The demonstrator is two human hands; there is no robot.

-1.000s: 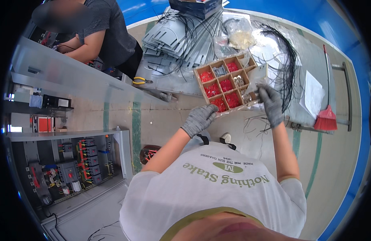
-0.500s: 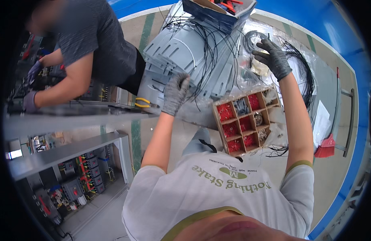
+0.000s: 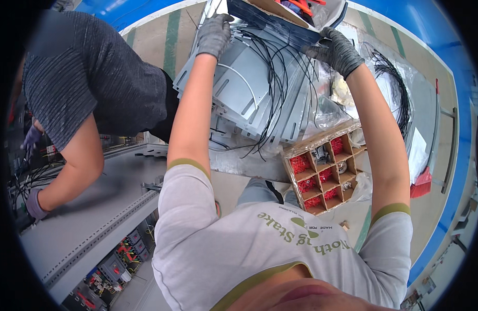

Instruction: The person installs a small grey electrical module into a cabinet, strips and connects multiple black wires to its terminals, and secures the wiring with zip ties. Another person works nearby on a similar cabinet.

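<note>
My left hand [image 3: 215, 36], in a grey glove, is over the stacked grey metal plates [image 3: 236, 85], at the left corner of a dark blue box [image 3: 272, 22]. Its fingers are bent with a gap to the thumb, and nothing shows between them. At the box's near right corner is my right hand [image 3: 338, 53], also gloved, with thumb and fingers on either side of that corner. Red-handled tools [image 3: 301, 6] lie in the box. Thin black cables [image 3: 272, 78] trail across the plates below it.
A divided wooden box [image 3: 324, 173] of red and metallic small parts stands near me. Coiled black cable [image 3: 399, 96] and plastic wrapping [image 3: 327, 111] lie at right, by a red broom [image 3: 421, 184]. A co-worker [image 3: 114, 78] leans over an electrical cabinet [image 3: 94, 207] at left.
Both hands have moved to the dark blue box, the left one forward and the right one leftward. My right hand has closed at its corner. The co-worker bends lower; the view has shifted.
</note>
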